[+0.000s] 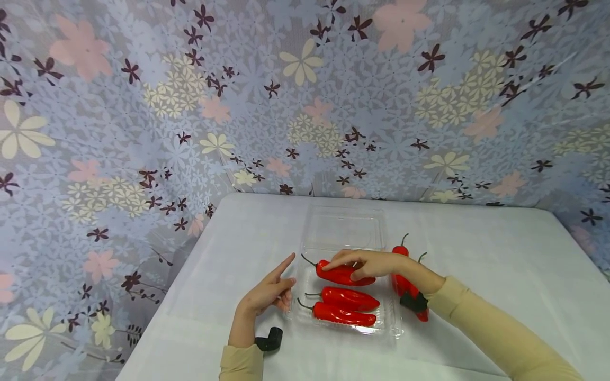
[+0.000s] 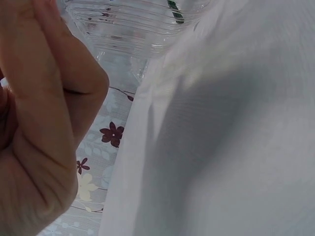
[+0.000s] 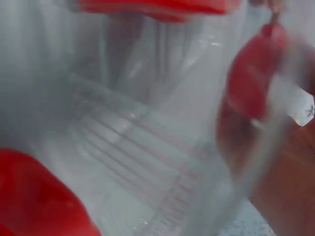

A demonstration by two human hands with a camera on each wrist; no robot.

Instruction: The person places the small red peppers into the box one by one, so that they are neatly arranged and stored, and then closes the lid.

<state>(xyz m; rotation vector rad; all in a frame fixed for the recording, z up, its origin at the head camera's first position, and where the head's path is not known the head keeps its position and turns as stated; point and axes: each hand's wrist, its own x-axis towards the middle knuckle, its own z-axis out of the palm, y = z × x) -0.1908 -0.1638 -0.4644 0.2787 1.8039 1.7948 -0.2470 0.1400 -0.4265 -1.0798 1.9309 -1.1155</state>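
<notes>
A clear plastic container lies on the white-covered table, its lid folded back. Two glossy red peppers with long thin stems lie side by side in it. At its far part my right hand grips another red pepper from above, fingers near the stem end and thumb farther right. Motion blurs this pepper in the right wrist view. Beside the container's left edge is my left hand, index finger straight, other fingers loosely bent, holding nothing visible. Whether it touches the edge is hard to tell.
Right of the container lie more red peppers, partly hidden by the right forearm. Black wrist devices sit at both wrists. A flowered cloth hangs behind the table.
</notes>
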